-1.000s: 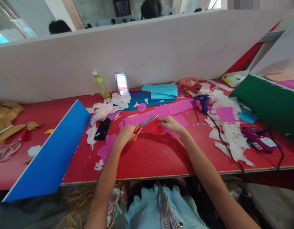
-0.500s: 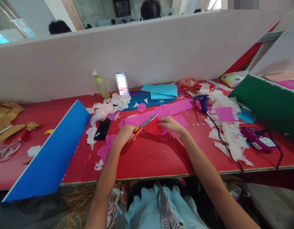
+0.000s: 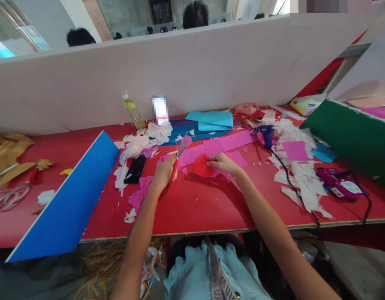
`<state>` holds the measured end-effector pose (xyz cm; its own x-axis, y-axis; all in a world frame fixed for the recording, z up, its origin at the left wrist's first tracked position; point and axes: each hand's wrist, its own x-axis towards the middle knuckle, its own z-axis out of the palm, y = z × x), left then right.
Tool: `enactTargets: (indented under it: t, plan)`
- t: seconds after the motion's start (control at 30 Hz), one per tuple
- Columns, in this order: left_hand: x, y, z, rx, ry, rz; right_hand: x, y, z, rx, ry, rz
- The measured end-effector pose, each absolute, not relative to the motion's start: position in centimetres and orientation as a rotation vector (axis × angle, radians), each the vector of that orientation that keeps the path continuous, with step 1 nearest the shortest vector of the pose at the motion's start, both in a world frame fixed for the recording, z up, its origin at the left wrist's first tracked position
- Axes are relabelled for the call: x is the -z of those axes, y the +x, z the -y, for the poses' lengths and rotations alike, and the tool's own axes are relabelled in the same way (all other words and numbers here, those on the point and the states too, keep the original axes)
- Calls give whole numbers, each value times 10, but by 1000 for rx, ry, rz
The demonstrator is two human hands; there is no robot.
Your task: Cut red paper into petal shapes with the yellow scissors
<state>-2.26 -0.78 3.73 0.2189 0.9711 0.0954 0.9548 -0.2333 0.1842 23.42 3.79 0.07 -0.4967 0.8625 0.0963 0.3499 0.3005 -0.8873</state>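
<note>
My left hand (image 3: 162,175) grips orange-handled scissors (image 3: 177,158); their blades point up and away, clear of the paper. My right hand (image 3: 222,161) pinches a red paper piece (image 3: 201,166) that lies on the red table (image 3: 195,204). A long strip of pink paper (image 3: 217,146) runs behind both hands. Beside my left wrist lies a pink paper flower (image 3: 140,193).
A blue board (image 3: 67,200) leans over the table's front left edge. A black phone (image 3: 134,168), white paper flowers (image 3: 139,143) and a bottle (image 3: 132,111) stand behind it. Blue paper sheets (image 3: 209,121), a blue glue gun (image 3: 266,133), white scraps (image 3: 300,175), a purple glue gun (image 3: 337,183) and a green board (image 3: 351,135) lie right.
The scissors have swung from pointing right at the red paper to pointing up and away, out of the paper. My right hand has stayed on the red piece.
</note>
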Motion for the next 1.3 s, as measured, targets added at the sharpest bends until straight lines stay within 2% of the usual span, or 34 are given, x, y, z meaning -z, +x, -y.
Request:
enactTargets:
  t: [0.2, 0.37, 0.5, 0.6, 0.77, 1.03, 1.2, 1.3]
  plan:
    - [-30, -23, 9, -158, 2176, -2204, 1, 233, -38, -1141, -1073, 2049]
    - [-26, -27, 8, -44, 2224, -2153, 2, 226, -36, -1140, -1060, 2104]
    - [-29, -19, 10, -298, 2223, -2074, 0, 215, -29, -1161, -1026, 2176]
    - [-28, -7, 11, -599, 2040, -1643, -3, 208, -23, -1143, -1011, 2239]
    - [-20, 2, 11, -613, 1850, -1214, -9, 204, -17, -1092, -974, 2301]
    - [-18, -2, 7, -611, 1770, -1114, -3, 203, -19, -1137, -1021, 2227]
    - [-16, -2, 4, -778, 1810, -1191, 1, 209, -26, -1249, -1004, 1995]
    - [-12, -4, 1, -963, 1747, -1225, 4, 209, -28, -1345, -1003, 1676]
